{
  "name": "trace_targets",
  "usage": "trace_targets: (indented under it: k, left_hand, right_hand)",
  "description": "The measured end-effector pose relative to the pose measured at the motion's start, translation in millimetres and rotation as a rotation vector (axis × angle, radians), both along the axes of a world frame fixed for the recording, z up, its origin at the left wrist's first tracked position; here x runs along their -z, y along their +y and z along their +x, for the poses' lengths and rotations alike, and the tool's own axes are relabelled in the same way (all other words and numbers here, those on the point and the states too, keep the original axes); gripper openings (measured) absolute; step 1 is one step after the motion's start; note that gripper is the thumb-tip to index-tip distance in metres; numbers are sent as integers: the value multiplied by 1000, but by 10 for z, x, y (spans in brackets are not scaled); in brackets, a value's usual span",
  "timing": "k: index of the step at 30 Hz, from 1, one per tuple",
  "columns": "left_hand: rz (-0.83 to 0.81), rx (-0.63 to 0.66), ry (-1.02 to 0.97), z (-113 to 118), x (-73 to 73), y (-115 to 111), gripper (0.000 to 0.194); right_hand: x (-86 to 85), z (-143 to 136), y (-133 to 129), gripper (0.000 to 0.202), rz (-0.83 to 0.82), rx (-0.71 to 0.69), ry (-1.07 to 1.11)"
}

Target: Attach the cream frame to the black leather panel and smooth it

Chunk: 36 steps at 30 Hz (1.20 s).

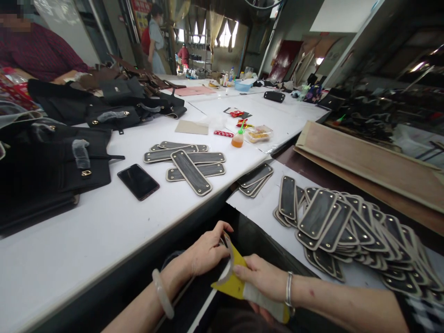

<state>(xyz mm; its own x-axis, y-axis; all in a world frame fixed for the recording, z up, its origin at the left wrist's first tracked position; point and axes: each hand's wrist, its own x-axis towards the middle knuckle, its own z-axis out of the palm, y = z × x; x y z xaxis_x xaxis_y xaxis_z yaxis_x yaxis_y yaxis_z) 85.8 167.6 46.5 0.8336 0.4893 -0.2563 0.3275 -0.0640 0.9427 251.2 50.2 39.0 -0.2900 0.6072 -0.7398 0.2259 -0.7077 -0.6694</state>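
Note:
My left hand [208, 252] is closed, its fingers and thumb pinching the upper end of a curved grey-edged piece [229, 268]. Most of that piece is hidden by my hands. My right hand [260, 277] is wrapped round a folded yellow and pale grey cloth [236, 282], thumb on top, and the cloth lies against the grey-edged piece. Both hands are close together above my lap, in front of the table edge. To their right lies a big heap of dark rectangular panels [317, 212] with pale rims and metal studs.
More studded panels [191, 172] lie on the white table [114, 245], beside a phone [138, 181]. Black bags [86, 162] fill the left side. Beyond are a bottle of orange liquid [237, 140] and a food tray [259, 134]. A person [45, 51] sits at far left.

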Motion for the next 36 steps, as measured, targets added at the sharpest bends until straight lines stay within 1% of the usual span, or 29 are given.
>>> trace_targets:
  k: [2,5,9,13,17,19,21,23,26,28,30,33,36]
  left_hand:
    - [-6,-16,-10,11,4,-16,41]
    - [-9,-53,-8,24,-12,-29,40]
    - [44,-105,76,12,-61,-33,37]
    - [93,-149,190,0,-78,-83,52]
    - [99,-170,251,29,-46,-168,51]
    - [93,-164,244,48,-41,-198,50]
    - [92,-158,221,60,-47,-212,50]
    - [85,-153,191,54,-49,-206,54]
    - [30,-141,149,-18,-24,-168,66]
    - [-33,-118,114,-105,0,-140,69]
    - [-84,-90,80,-202,9,-128,62]
    - [-130,-59,43,-306,-9,-148,55]
    - [-170,-62,40,-338,-22,-182,59]
  right_hand:
    - [9,-71,2,35,-5,11,7]
    - [40,-235,-54,36,-52,82,-3]
    - [119,-468,-154,41,-97,187,5]
    - [243,-642,-199,49,-108,291,40]
    - [426,-699,-329,56,-98,340,118]
    - [498,-642,-453,59,-58,342,200]
    - [505,-515,-587,67,-4,286,274]
    - [428,-336,-690,72,63,228,303]
    - [221,-55,-712,74,144,267,234]
    - [104,85,-626,77,132,267,123]
    - [53,164,-481,76,98,211,20]
    - [88,186,-239,70,101,136,-38]
    - [160,168,-65,67,148,63,-43]
